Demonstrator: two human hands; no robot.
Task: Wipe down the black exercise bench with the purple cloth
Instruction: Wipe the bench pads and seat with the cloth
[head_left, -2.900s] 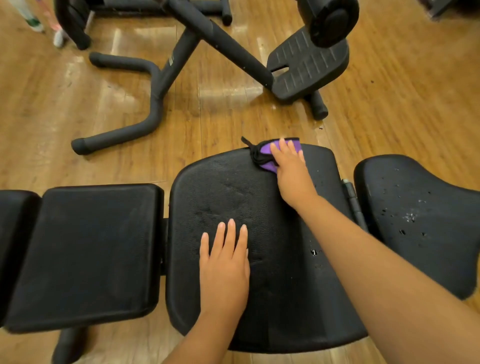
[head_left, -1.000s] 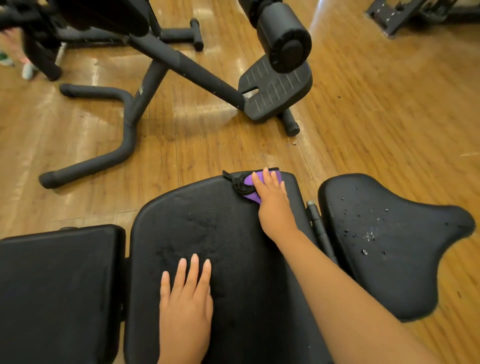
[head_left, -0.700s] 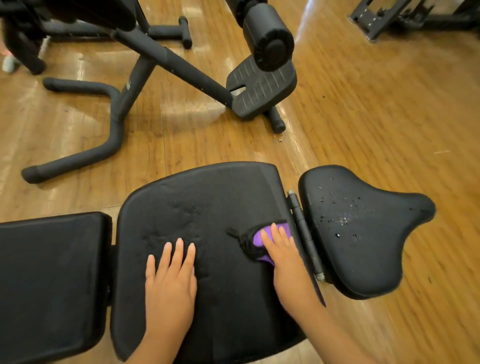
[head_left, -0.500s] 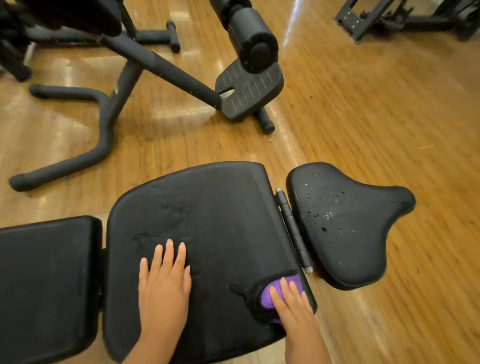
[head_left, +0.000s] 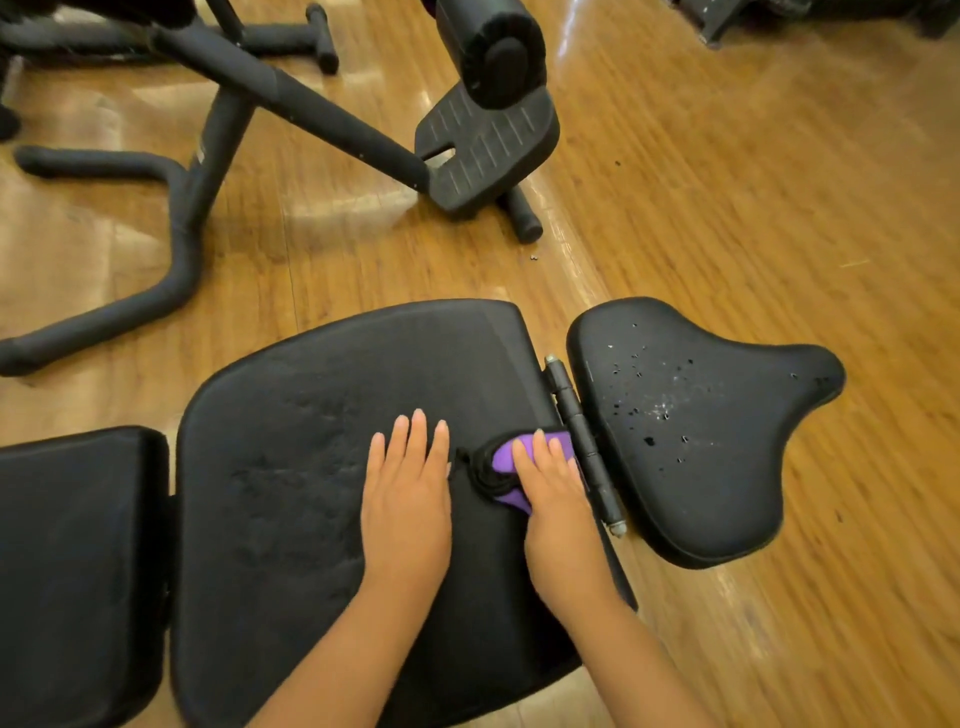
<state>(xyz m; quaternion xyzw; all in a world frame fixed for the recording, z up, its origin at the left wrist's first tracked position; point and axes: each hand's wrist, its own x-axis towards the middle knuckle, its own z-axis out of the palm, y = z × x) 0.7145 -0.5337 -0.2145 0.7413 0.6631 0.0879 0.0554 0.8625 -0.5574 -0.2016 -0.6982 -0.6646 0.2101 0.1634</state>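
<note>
The black exercise bench fills the lower half of the head view, its wide middle pad between a left pad and a saddle-shaped right pad speckled with small marks. My right hand presses the purple cloth, which has a black trim, flat on the middle pad close to its right edge, next to a hinge bar. My left hand lies flat on the middle pad, fingers together, just left of the cloth.
Another black exercise machine with a ribbed foot plate, a padded roller and tubular legs stands on the wooden floor beyond the bench. More dark equipment sits at the far right.
My right hand slid the cloth from the pad's far edge down to its near edge, then back up to mid-edge by the hinge bar. My left hand stayed flat on the pad.
</note>
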